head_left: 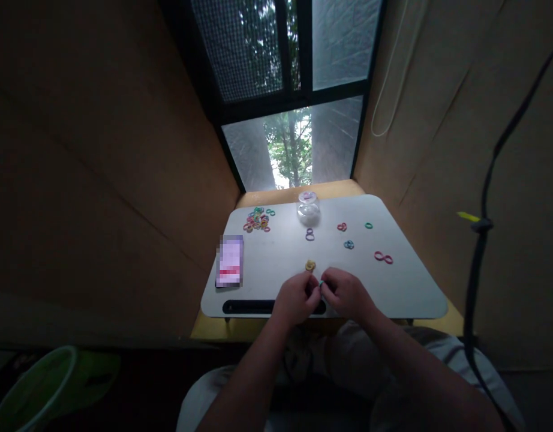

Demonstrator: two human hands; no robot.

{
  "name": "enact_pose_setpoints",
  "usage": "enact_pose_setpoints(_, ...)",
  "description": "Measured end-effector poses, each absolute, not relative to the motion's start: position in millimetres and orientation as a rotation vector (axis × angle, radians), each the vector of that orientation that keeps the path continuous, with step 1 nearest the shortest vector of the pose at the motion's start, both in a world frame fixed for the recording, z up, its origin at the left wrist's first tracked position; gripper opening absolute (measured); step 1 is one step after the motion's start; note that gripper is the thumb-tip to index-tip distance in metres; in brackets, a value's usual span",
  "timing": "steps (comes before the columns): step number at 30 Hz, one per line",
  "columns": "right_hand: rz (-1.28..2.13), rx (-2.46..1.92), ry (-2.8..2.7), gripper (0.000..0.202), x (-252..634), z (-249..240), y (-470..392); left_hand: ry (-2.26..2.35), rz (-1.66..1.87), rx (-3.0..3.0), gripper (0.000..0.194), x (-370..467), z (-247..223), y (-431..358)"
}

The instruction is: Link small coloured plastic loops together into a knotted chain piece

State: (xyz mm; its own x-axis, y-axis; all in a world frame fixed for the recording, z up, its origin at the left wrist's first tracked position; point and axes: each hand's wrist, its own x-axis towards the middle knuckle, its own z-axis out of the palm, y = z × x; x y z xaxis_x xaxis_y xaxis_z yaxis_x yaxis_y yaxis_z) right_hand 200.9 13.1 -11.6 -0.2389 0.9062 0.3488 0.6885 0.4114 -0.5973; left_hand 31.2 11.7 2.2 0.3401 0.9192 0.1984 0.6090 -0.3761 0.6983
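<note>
Both of my hands meet over the front part of the white table [276,255]. A small green ring [321,283] shows between the fingertips of my left hand [298,297] and my right hand [347,292], pinched by both. Just beyond my left fingertips lies a small cluster of yellow rings [310,264]. Farther back are purple rings [309,234], red rings [342,227], blue rings [349,245], a green ring [369,225] and joined pink-red rings [383,257]. A mixed pile of coloured rings [257,221] sits at the back left.
A clear round container [308,210] stands at the table's back edge, near the window. The phone [230,261] lies at the left edge. A dark slot [247,306] runs along the front. On the right hangs a black strap [478,258]; a green basket [42,390] is at lower left.
</note>
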Motion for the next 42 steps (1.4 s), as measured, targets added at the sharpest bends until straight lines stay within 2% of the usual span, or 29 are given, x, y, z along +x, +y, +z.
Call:
enact_pose_setpoints(12, 0.406, -1.321, -2.009, 0.013, 201.1, -13.7, 12.5, 1.337, 0.871, 2.085, 0.006, 31.7, -1.1, 12.1)
enact_pose_setpoints(19, 0.429, -1.314, -2.016, 0.008, 201.1, -15.2, 12.9, 1.318, 0.913, 2.089, 0.006, 30.8, -2.4, 10.3)
enact_pose_setpoints(42, 0.320, -1.389, -2.039, 0.016, 200.1, -27.9, 16.7, 1.315, 0.947, 2.089, 0.004, 28.4, -7.6, 10.1)
